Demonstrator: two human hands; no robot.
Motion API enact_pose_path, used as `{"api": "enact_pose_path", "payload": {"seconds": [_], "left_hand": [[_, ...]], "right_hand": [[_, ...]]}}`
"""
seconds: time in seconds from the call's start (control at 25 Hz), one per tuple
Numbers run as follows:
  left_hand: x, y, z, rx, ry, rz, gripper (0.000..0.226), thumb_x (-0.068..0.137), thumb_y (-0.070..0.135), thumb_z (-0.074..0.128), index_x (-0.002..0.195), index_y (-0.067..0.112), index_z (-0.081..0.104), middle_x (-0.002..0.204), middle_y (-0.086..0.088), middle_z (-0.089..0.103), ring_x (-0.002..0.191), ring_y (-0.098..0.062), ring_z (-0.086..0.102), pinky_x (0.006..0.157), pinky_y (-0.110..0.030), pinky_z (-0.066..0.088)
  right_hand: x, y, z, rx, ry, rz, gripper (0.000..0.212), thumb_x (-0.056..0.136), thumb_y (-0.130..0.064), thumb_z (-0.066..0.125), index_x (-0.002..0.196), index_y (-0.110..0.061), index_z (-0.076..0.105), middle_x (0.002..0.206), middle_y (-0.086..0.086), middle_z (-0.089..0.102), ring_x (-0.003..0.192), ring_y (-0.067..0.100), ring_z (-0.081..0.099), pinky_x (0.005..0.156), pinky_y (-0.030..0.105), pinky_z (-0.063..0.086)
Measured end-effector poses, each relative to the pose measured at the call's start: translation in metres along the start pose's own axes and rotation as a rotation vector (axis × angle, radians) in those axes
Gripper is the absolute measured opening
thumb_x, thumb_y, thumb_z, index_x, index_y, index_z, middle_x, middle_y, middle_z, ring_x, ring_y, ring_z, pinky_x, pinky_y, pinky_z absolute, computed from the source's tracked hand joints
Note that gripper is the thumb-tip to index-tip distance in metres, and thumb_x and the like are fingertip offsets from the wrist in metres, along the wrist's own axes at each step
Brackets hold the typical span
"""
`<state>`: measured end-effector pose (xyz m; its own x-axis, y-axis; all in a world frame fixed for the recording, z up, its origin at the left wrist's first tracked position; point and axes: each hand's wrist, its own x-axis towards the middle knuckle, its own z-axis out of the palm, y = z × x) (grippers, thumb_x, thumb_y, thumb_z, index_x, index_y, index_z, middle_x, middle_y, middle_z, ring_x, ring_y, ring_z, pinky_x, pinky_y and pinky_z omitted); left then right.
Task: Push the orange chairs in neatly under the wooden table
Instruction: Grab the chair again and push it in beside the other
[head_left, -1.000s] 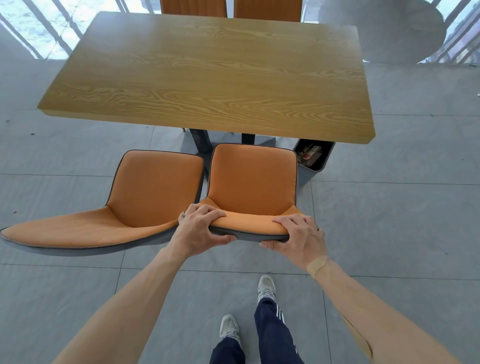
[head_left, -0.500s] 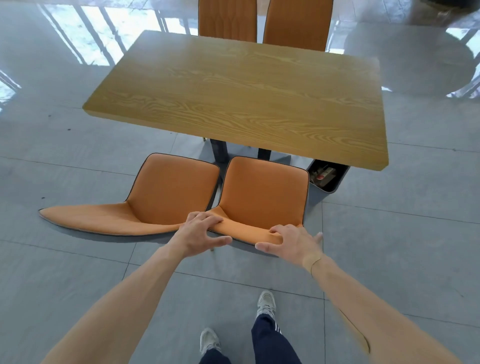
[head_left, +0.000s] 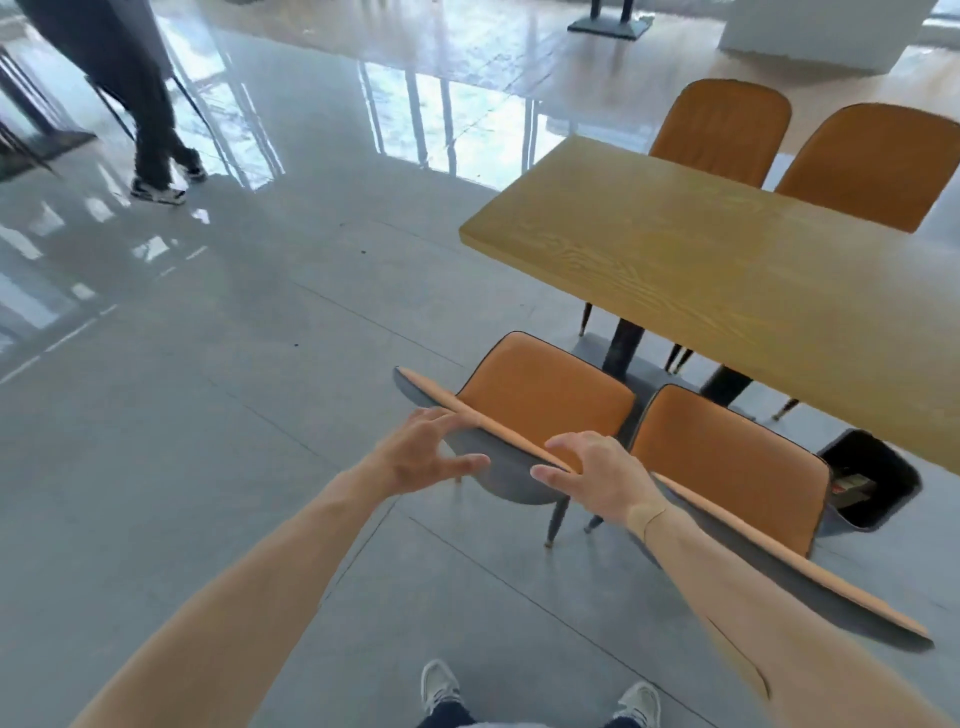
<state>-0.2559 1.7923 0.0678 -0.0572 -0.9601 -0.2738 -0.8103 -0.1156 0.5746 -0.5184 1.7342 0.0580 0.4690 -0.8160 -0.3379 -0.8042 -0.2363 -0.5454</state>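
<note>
Released moments ago: right-hand chair (head_left: 727, 467), now beside right hand (head_left: 597, 475). Spread-fingered, apart and gripping nothing, left hand (head_left: 421, 454) and right reaching for left-hand chair (head_left: 535, 402), seat short of wooden table (head_left: 727, 291) beyond.

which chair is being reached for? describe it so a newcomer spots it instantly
Find the wooden table; two orange chairs stand on its near side. It is the near left chair, at the table's corner, with the left hand and right hand open at its backrest. The near right chair, beside the black bin, has no hands on it.
</note>
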Motion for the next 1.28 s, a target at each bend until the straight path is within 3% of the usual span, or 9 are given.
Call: {"api": "enact_pose_path", "payload": {"seconds": [0.12, 0.28, 0.48, 0.64, 0.84, 1.08, 1.28], "left_hand": [[-0.026, -0.053, -0.035, 0.002, 0.033, -0.071, 0.070, 0.078, 0.069, 0.061, 0.137, 0.034, 0.048, 0.143, 0.004, 0.048, 0.135, -0.019, 0.032, 0.112, -0.041, 0.031], [-0.042, -0.099, -0.062, -0.034, 0.062, -0.118, 0.074, 0.075, 0.074, 0.058, 0.137, 0.035, 0.048, 0.143, 0.005, 0.048, 0.136, -0.019, 0.032, 0.113, -0.046, 0.031], [-0.023, -0.126, -0.076, -0.059, 0.083, -0.131, 0.070, 0.076, 0.073, 0.057, 0.136, 0.037, 0.049, 0.140, 0.008, 0.048, 0.134, -0.014, 0.033, 0.110, -0.043, 0.035], [0.021, -0.126, -0.082, -0.070, 0.064, -0.097, 0.066, 0.079, 0.068, 0.060, 0.136, 0.034, 0.049, 0.139, 0.008, 0.049, 0.133, -0.013, 0.033, 0.109, -0.039, 0.035], [0.075, -0.119, -0.076, -0.049, -0.052, -0.039, 0.063, 0.077, 0.070, 0.059, 0.131, 0.040, 0.050, 0.135, 0.011, 0.051, 0.129, -0.012, 0.035, 0.104, -0.037, 0.037], [0.125, -0.122, -0.075, -0.004, -0.191, 0.014, 0.069, 0.074, 0.071, 0.060, 0.133, 0.035, 0.052, 0.134, 0.010, 0.051, 0.130, -0.013, 0.034, 0.106, -0.037, 0.036], [0.157, -0.132, -0.075, 0.051, -0.367, 0.062, 0.069, 0.075, 0.070, 0.061, 0.133, 0.034, 0.053, 0.140, 0.006, 0.048, 0.134, -0.017, 0.032, 0.111, -0.045, 0.033]], "right_hand": [[0.019, -0.051, 0.019, 0.003, -0.003, -0.046, 0.059, 0.085, -0.069, 0.053, 0.131, -0.033, 0.055, 0.132, -0.007, 0.057, 0.118, 0.016, 0.052, 0.100, 0.046, 0.046], [0.043, -0.089, 0.035, -0.014, 0.014, -0.079, 0.056, 0.086, -0.066, 0.055, 0.132, -0.033, 0.055, 0.130, -0.009, 0.057, 0.114, 0.012, 0.052, 0.097, 0.040, 0.048], [0.076, -0.098, 0.037, -0.032, 0.018, -0.047, 0.052, 0.085, -0.069, 0.052, 0.127, -0.039, 0.055, 0.128, -0.010, 0.058, 0.112, 0.012, 0.051, 0.093, 0.038, 0.049], [0.099, -0.085, 0.035, 0.009, 0.050, 0.011, 0.056, 0.084, -0.070, 0.051, 0.130, -0.039, 0.053, 0.136, -0.009, 0.055, 0.123, 0.017, 0.050, 0.099, 0.041, 0.047], [0.106, -0.060, 0.032, 0.088, 0.063, 0.139, 0.055, 0.086, -0.066, 0.054, 0.133, -0.037, 0.052, 0.140, -0.007, 0.053, 0.130, 0.018, 0.046, 0.107, 0.043, 0.042], [0.109, -0.048, 0.027, 0.161, 0.094, 0.282, 0.058, 0.086, -0.065, 0.056, 0.135, -0.035, 0.051, 0.143, -0.006, 0.051, 0.132, 0.017, 0.045, 0.109, 0.039, 0.041], [0.105, -0.052, 0.048, 0.233, 0.134, 0.431, 0.057, 0.087, -0.063, 0.056, 0.135, -0.033, 0.052, 0.143, -0.005, 0.051, 0.130, 0.017, 0.047, 0.107, 0.038, 0.043]]}}
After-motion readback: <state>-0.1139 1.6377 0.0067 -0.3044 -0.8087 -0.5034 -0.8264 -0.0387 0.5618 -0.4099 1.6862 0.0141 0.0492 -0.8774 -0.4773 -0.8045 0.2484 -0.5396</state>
